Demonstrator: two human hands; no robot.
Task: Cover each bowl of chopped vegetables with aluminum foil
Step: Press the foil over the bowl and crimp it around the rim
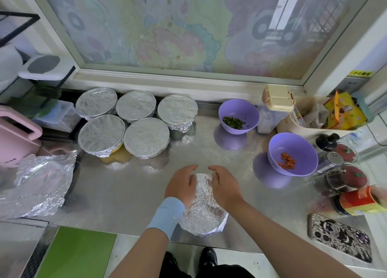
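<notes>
A foil-covered bowl (204,210) stands near the front edge of the steel counter (129,189). My left hand (180,185) and my right hand (225,185) cup its far rim from either side, fingers curled over the foil. Several foil-covered bowls (136,122) cluster at the back left. Two purple bowls stand uncovered: one with chopped greens (238,116) at the back, one with orange pieces (293,154) to the right. A crumpled sheet of foil (39,183) lies at the left.
A pink appliance (14,135) sits at the far left. Jars and shakers (343,169) crowd the right edge beside a phone (339,237). A lidded container (276,108) and a tray of packets (326,114) stand at the back right. A green board (77,252) lies below the counter.
</notes>
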